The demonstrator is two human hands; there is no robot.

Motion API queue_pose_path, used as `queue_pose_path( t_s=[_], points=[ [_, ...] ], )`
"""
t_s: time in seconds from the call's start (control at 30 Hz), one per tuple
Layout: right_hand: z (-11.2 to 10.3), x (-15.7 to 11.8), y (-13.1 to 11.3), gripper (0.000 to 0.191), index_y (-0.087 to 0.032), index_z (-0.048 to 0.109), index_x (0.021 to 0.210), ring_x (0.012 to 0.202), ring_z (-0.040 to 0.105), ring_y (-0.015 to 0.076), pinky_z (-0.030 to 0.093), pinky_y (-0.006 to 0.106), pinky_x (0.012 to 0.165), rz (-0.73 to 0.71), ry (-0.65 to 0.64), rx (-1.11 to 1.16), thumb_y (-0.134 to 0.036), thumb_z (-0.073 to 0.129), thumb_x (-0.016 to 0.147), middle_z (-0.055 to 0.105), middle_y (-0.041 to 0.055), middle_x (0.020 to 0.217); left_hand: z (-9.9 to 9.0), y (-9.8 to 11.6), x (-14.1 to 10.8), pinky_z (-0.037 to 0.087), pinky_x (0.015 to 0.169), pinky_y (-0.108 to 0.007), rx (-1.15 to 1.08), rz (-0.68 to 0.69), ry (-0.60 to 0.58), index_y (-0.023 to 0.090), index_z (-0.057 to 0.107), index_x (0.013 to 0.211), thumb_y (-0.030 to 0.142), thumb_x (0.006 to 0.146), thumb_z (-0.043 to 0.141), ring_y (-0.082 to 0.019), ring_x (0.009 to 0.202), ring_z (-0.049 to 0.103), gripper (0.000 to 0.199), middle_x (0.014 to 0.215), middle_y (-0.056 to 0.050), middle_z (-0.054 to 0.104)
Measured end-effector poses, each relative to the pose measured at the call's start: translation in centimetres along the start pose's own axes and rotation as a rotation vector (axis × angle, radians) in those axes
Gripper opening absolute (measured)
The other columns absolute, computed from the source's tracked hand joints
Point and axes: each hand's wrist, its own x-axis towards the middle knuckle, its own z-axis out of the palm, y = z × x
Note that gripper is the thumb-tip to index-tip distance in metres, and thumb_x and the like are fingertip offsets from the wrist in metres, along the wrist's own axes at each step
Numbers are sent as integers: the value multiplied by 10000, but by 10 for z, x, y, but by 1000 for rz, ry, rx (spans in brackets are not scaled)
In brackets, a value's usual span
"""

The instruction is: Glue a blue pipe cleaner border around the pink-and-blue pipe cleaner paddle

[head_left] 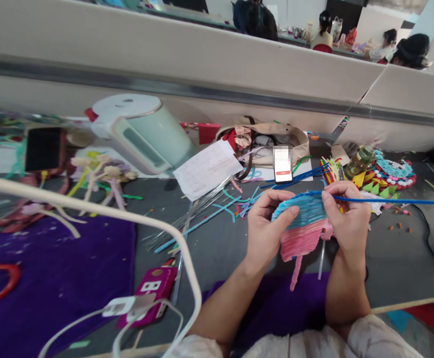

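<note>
A striped piece [303, 223] made of rows of fuzzy stems, blue at the top and pink below, is held up between both hands. My left hand [268, 223] pinches its left side, thumb in front. My right hand [347, 214] closes thumb and fingers on a dark blue stem [396, 201] at the piece's upper right corner; the stem's free end stretches away to the right. From the piece's lower edge hangs a short pink stem [295, 273]. A thin clear stick [322, 258] points down near my right wrist.
Behind the hands lie a lit phone [283, 166], a beige bag [299, 139], a written sheet [207, 169] and a glass jar [361, 160]. A white cable [127, 214] arches at left, before a pale green machine [146, 134]. Purple cloth [60, 278] covers the left side.
</note>
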Motion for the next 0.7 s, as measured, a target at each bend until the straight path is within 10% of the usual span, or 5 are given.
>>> queue_pose_path(
  t_s=[0.7],
  points=[
    [1, 2, 15, 92, -231, 688, 914, 821, 680, 173, 561, 318, 738, 168, -110, 271, -318, 714, 900, 725, 14, 891, 5, 2, 2, 516, 647, -220, -52, -80, 65, 203, 732, 818, 293, 650, 901, -129, 709, 619, 255, 826, -4, 721]
  ],
)
